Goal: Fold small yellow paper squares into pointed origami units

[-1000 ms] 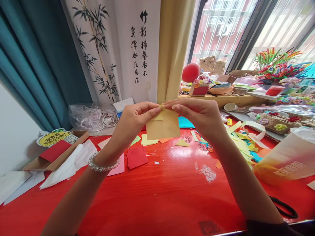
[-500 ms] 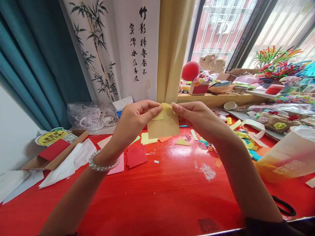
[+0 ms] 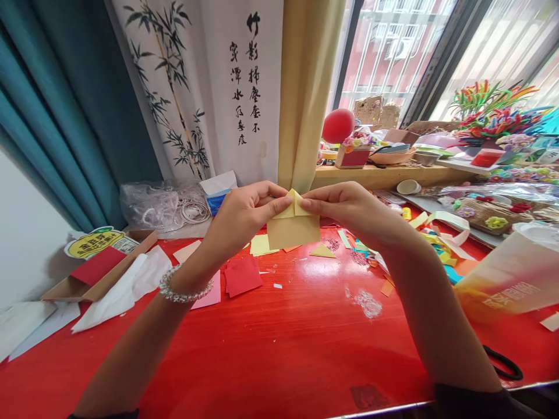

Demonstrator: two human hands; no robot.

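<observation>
Head camera view, looking forward and down over a glossy red table (image 3: pixel 279 349), with directions read from a clock face centred on the paper: two bare hands hold a small yellow paper (image 3: pixel 293 233) up above the tabletop, at the middle of the view. Its two upper corners are folded in to meet along a centre line, making a peak that points to 12 o'clock above a flat, rectangular lower part. The left hand (image 3: pixel 251 206) comes in from 8 o'clock, thumb and fingers clamped on the left fold near the peak; a clear beaded bracelet (image 3: pixel 187 286) circles its wrist. The right hand (image 3: pixel 349 202) comes in from between 3 and 4 o'clock, thumb pressed on the right fold and fingers closed on the paper; the fingertips behind the sheet are hidden, so their exact placing is hard to judge. On the table, a yellow triangle (image 3: pixel 323 251) lies near the paper at 4 o'clock, and pale yellow sheets (image 3: pixel 262 245) lie near 8 o'clock. Farther out toward 8 o'clock are red squares (image 3: pixel 243 278) and a pink sheet (image 3: pixel 208 295). A translucent drink cup (image 3: pixel 510 279) leans between 3 and 4 o'clock, with a black loop (image 3: pixel 509 372) at 4 o'clock. Beyond, a bamboo scroll (image 3: pixel 205 87) hangs at 11 o'clock and a red balloon (image 3: pixel 339 125) sits at 1 o'clock.
</observation>
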